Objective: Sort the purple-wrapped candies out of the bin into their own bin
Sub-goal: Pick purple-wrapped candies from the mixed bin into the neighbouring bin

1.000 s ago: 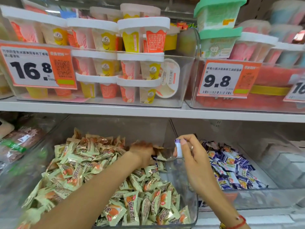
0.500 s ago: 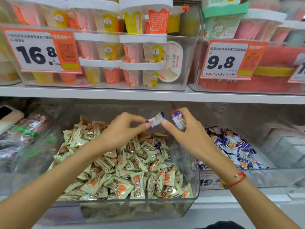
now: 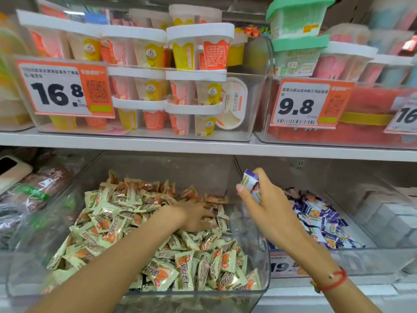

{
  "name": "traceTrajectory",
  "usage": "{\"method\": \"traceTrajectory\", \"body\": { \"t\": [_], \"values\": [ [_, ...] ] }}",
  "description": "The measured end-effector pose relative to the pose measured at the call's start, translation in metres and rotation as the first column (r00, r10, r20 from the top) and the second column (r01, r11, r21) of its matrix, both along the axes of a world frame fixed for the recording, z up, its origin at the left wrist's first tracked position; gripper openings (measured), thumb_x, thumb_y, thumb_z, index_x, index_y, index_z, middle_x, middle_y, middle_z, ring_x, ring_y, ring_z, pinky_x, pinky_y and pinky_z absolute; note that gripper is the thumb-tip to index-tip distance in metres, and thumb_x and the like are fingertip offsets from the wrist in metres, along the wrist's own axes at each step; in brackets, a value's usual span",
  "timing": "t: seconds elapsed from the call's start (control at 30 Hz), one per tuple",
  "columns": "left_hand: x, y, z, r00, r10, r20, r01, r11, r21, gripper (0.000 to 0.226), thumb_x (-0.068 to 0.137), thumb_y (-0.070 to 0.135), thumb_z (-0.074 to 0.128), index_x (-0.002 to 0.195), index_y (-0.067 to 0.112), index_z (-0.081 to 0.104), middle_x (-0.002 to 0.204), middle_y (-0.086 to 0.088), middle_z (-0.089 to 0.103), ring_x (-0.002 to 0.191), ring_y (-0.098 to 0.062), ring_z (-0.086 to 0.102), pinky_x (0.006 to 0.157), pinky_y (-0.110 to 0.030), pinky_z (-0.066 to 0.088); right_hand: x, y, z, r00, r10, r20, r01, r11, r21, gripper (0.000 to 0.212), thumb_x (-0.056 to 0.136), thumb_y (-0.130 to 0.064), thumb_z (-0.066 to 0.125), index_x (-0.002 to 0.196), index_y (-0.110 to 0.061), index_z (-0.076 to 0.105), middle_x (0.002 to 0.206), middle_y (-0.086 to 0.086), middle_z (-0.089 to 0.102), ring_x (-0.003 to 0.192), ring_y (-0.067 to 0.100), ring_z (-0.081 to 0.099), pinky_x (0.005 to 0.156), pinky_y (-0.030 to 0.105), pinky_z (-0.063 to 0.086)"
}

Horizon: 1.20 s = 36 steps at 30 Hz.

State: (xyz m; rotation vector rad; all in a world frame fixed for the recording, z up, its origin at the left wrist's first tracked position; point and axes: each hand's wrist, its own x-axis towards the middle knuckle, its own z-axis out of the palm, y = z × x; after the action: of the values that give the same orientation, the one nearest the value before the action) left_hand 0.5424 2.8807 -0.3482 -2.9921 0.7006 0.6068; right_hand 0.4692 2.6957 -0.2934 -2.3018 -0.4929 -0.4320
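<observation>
A: Where were the purple-wrapped candies (image 3: 251, 185)?

B: A small bunch of them sat pinched in the right hand (image 3: 269, 210), raised over the divide between the two clear bins. At about three o'clock from that hand lay the purple pile (image 3: 322, 220), in the right bin (image 3: 372, 256).

A: And the left hand (image 3: 195, 216)?

B: It was down in the left bin (image 3: 261, 288), at nine o'clock from the right hand, fingers buried among the cream-and-orange candies (image 3: 126, 213). I could not tell whether it gripped anything; the wrappers hid the fingertips.

A: Anything on the wrists?

B: A red string bracelet (image 3: 336, 282) circled the right wrist.

A: What lay farther out?

B: At twelve o'clock ran the white shelf (image 3: 135, 141), carrying a clear tub of stacked pudding cups (image 3: 198, 48). A price tag reading 16.8 (image 3: 63, 91) hung at ten o'clock, one reading 9.8 (image 3: 309, 103) at one o'clock. Green-lidded boxes (image 3: 297, 30) stood above the latter.
</observation>
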Motion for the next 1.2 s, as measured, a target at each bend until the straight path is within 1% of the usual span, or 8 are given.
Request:
{"method": "traceTrajectory", "body": {
  "t": [0.13,0.33,0.43,0.57,0.73,0.93,1.1,1.2],
  "values": [
    [-0.011,0.02,0.005,0.999,-0.04,0.008,0.039,0.998,0.042,0.047,0.098,0.052,0.036,0.143,0.041,0.035,0.155,0.012,0.023,0.142,-0.02,0.022,0.114,-0.045,0.021,0.001,-0.005,-0.005,0.997,0.074,0.013,-0.074,0.997,0.009,0.009,0.099,-0.023,0.047,0.107,-0.024,0.052,0.068,-0.002,0.056,0.052,0.002,0.047,0.049,0.02,0.029],
    [-0.037,0.034,0.033,0.989,-0.129,-0.076,0.13,0.992,0.006,0.034,0.097,0.043,0.045,0.12,0.027,0.063,0.137,0.016,0.043,0.124,-0.008,0.042,0.105,-0.029,0.029,-0.006,-0.008,-0.011,0.998,0.058,0.006,-0.058,0.988,0.144,0.02,0.099,-0.029,0.045,0.086,-0.015,0.048,0.068,0.008,0.052,0.058,0.017,0.044,0.057,0.033,0.034],
    [-0.035,0.036,0.042,0.982,-0.035,-0.187,0.008,0.989,-0.145,0.027,0.097,0.036,0.048,0.117,0.03,0.065,0.134,0.015,0.053,0.119,-0.004,0.051,0.109,-0.034,0.033,-0.01,-0.011,-0.011,1.0,0.006,0.022,-0.01,0.982,0.187,0.034,0.099,-0.036,0.043,0.076,-0.01,0.045,0.066,0.019,0.046,0.057,0.025,0.039,0.054,0.032,0.028],
    [-0.007,0.024,0.03,0.989,0.112,0.099,-0.085,0.965,-0.248,0.022,0.098,0.033,0.046,0.11,0.036,0.065,0.127,0.015,0.059,0.112,-0.008,0.056,0.104,-0.042,0.04,-0.01,-0.016,-0.006,0.998,-0.037,0.06,0.022,0.973,0.23,0.041,0.1,-0.034,0.044,0.069,-0.005,0.045,0.052,-0.003,0.036,0.048,0.012,0.032,0.05,0.023,0.026],
    [0.029,-0.002,-0.001,0.976,0.131,0.176,-0.123,0.991,-0.055,0.033,0.095,0.04,0.048,0.128,0.036,0.054,0.133,0.003,0.049,0.114,-0.02,0.051,0.094,-0.038,0.045,0.003,-0.019,-0.009,0.996,-0.072,0.044,0.074,0.996,-0.055,0.02,0.1,-0.032,0.043,0.094,-0.021,0.059,0.079,-0.003,0.064,0.053,0.002,0.05,0.052,0.03,0.033],
    [0.034,-0.019,-0.019,0.937,0.146,0.317,-0.217,0.955,0.203,0.052,0.092,0.039,0.058,0.137,0.017,0.043,0.137,-0.004,0.045,0.129,-0.026,0.04,0.098,-0.04,0.041,0.011,-0.008,0.001,0.993,-0.083,0.084,0.107,0.935,-0.339,0.016,0.099,-0.028,0.045,0.108,-0.028,0.059,0.085,-0.007,0.059,0.072,0.017,0.057,0.06,0.034,0.043],
    [0.017,-0.006,-0.003,0.928,0.299,0.222,-0.284,0.954,-0.097,0.05,0.087,0.052,0.06,0.131,0.029,0.054,0.133,0.003,0.055,0.119,-0.022,0.053,0.095,-0.037,0.046,0.014,-0.006,0.001,0.992,-0.113,0.056,0.126,0.908,-0.401,0.015,0.1,-0.029,0.043,0.105,-0.03,0.058,0.069,-0.012,0.047,0.054,0.012,0.046,0.055,0.032,0.037],
    [-0.007,0.001,0.019,0.906,0.358,0.224,-0.243,0.876,-0.418,0.039,0.089,0.049,0.058,0.122,0.029,0.062,0.119,0.007,0.064,0.1,-0.016,0.061,0.082,-0.03,0.049,0.012,-0.006,0.002,0.993,-0.11,0.048,0.12,0.925,-0.361,0.016,0.099,-0.033,0.043,0.101,-0.031,0.059,0.076,-0.007,0.062,0.059,0.015,0.052,0.055,0.032,0.041]
  ]
}}
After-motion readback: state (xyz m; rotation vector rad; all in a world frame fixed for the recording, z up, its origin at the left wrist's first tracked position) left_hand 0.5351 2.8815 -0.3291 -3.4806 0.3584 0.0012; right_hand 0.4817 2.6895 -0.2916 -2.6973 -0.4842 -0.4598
